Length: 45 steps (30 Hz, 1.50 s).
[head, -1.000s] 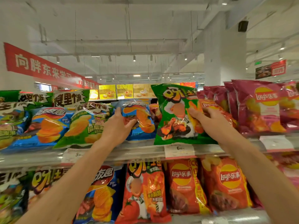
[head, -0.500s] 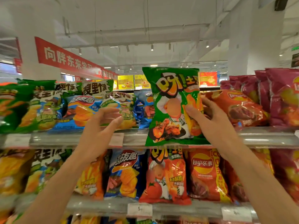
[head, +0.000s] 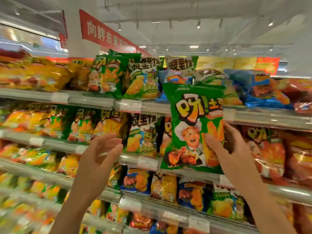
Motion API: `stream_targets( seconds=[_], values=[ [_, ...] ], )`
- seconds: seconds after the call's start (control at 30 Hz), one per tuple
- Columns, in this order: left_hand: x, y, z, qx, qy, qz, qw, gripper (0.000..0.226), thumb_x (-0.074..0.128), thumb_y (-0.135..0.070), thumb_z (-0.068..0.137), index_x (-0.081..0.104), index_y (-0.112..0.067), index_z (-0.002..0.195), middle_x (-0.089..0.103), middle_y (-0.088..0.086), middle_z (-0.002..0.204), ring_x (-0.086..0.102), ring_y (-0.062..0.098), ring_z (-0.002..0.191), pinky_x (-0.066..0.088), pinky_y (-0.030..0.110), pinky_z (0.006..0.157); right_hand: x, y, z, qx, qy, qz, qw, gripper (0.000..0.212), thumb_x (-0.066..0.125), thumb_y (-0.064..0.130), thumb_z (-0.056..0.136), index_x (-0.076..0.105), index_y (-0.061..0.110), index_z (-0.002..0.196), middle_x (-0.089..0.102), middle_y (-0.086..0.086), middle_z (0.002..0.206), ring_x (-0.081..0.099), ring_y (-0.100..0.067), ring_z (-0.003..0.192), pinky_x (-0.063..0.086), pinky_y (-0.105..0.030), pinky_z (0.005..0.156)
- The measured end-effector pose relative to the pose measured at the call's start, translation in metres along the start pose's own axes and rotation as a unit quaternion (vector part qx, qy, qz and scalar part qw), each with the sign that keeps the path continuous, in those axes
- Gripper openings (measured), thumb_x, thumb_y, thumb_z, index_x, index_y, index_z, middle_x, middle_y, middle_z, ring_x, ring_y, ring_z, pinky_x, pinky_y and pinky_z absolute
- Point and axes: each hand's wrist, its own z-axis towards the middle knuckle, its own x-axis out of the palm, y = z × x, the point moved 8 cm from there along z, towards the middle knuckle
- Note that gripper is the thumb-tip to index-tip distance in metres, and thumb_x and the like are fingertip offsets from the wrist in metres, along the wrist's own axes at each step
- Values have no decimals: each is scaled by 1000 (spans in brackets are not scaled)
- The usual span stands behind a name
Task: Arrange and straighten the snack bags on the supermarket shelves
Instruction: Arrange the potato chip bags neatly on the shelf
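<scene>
The green snack bag hangs upright in the air in front of the shelves, off any shelf, its printed front facing the camera, its top level with the upper shelf rail and its bottom seam near the rail below. It looks like a puffed, air-filled foil pack: probably very light, soft and crinkly, with a slick skin that could slide through a loose pinch and brittle contents that a hard squeeze would likely crush. The side edges or the flat top seam seem the safest places to take it, rather than the swollen middle. The right hand grips it by the lower right edge, thumb laid across the front and fingers curled behind, forearm rising from the lower right. The left hand holds nothing; it is raised palm inward, fingers loosely spread and slightly bent, apart from the bag on its left, in front of the blurred second-shelf bags.
</scene>
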Motion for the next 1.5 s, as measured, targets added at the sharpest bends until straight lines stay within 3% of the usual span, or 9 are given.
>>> stream_targets(
  seconds=[0.27,0.37,0.53,0.7,0.9,1.03,1.2,1.33,1.5],
  values=[
    [-160,68,-11,-52,-65,17,996,25,72,-30,89,69,-35,113,75,-16,106,69,3,102,52,30,85,182,7,-51,40,80,23,996,59,68,53,81,42,43,133,60,29,110,59,22,90,50,-6,65],
    [-208,89,-4,-64,-91,19,994,25,72,-33,88,69,-38,112,75,-15,108,70,6,104,52,31,84,242,7,-57,54,106,33,992,69,69,62,77,43,43,138,62,26,118,63,4,109,55,-26,89],
    [-275,129,11,-77,-132,36,988,26,73,-23,90,68,-33,113,77,-15,105,70,5,103,55,36,89,342,9,-62,61,156,50,985,83,66,67,71,42,37,144,59,26,119,61,-5,113,55,-38,94],
    [-333,171,43,-82,-151,67,983,25,73,-21,92,68,-28,115,77,-11,106,71,8,104,57,39,90,439,0,-62,70,197,82,974,68,68,57,81,38,44,140,46,41,109,50,-1,117,37,-25,93],
    [-378,197,111,-81,-113,91,986,24,71,-25,93,67,-30,115,76,-12,108,70,7,106,56,25,84,532,4,-41,79,222,107,966,59,69,45,86,36,45,135,44,43,108,37,43,89,36,-1,72],
    [-394,222,149,-79,-100,86,988,23,72,-26,92,67,-33,114,76,-10,108,71,8,105,56,30,86,568,1,-27,82,219,99,967,68,69,51,81,35,42,139,45,41,114,39,39,97,33,-11,87],
    [-397,246,182,-74,-74,59,993,23,71,-29,91,68,-31,114,76,-9,106,71,11,102,56,32,88,585,-3,-19,90,189,76,975,90,70,63,72,35,39,150,48,22,141,37,1,135,33,-35,114],
    [-390,259,209,-61,-27,31,997,20,70,-24,94,69,-29,114,76,-5,106,71,9,103,56,33,88,584,-3,-24,106,152,68,980,84,72,69,70,37,47,143,48,30,139,36,3,139,34,-41,119],
    [-376,269,231,-56,54,-11,997,20,69,-30,92,69,-31,112,75,-12,106,70,7,103,55,30,89,566,3,-42,144,75,47,986,88,75,76,67,36,55,143,43,20,153,37,-4,143,39,-50,117]
  ],
)
